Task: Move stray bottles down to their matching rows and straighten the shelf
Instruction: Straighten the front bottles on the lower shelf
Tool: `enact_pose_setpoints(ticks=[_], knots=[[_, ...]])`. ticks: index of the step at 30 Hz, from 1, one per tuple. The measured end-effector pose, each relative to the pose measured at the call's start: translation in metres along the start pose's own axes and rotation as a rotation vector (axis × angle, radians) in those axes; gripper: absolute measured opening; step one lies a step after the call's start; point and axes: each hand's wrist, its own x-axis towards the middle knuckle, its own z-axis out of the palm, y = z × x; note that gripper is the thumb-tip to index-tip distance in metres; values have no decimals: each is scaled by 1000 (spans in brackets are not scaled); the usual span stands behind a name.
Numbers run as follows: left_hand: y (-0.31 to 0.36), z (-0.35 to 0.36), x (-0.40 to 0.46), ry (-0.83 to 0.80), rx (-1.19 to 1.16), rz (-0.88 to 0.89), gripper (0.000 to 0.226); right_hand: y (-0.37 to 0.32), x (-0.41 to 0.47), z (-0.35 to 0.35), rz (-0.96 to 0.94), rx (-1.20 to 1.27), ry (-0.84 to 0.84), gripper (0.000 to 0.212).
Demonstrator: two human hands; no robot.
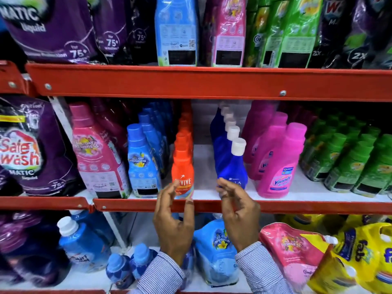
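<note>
Two hands up, left hand (172, 225) and right hand (240, 217). Middle shelf (169, 205): three pink bottles (282, 164) near the right edge, two rows of green bottles (347, 164), one orange row (182, 166), one dark blue row (231, 166); rows too deep to count.

Big purple pouches (48, 26) fill the top left, a yellow pouch (360, 257) and a pink pouch (294, 249) lean at the bottom right (both tilted), and striped sleeves (161, 274) cover the person's wrists

Glossy plastic bottles (182, 166); painted red metal shelf edge (191, 83).
</note>
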Motion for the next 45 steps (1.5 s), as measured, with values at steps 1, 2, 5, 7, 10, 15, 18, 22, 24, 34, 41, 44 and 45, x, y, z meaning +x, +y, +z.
enact_pose_setpoints(ticks=[1, 2, 5, 7, 10, 15, 18, 22, 24, 34, 41, 44, 45], knots=[[-3, -2, 5, -9, 7, -15, 52, -2, 0, 9, 29, -1, -86, 37], [-6, -3, 7, -34, 23, -43, 57, -1, 0, 17, 45, -9, -159, 42], [-2, 3, 7, -136, 85, -110, 71, 5, 5, 25, 65, -85, -242, 50], [-2, 5, 10, -193, 88, -127, 76, 2, 11, 26, 74, -109, -252, 46], [-2, 0, 15, -264, 99, -131, 78, -6, 15, 31, 64, -108, -288, 45], [-2, -3, 20, -314, 104, -122, 81, -1, 17, 33, 77, -146, -286, 45], [-4, -5, 22, -324, 86, -133, 82, 0, 16, 34, 75, -147, -302, 47], [-3, -6, 22, -320, 92, -128, 82, 1, 16, 34, 92, -109, -297, 47], [-2, -5, 20, -309, 99, -126, 82, 2, 16, 34, 102, -97, -288, 46], [14, 9, 3, -114, 65, 147, 54, 13, 10, -7, 90, 27, 74, 37], [34, 59, -26, -351, 65, 306, 49, 26, 24, -79, 35, 18, 409, 20], [40, 89, -41, -477, 46, 255, 50, 35, 35, -114, 26, 11, 502, 24], [43, 100, -46, -512, 52, 226, 51, 39, 40, -125, 44, 17, 500, 26]])
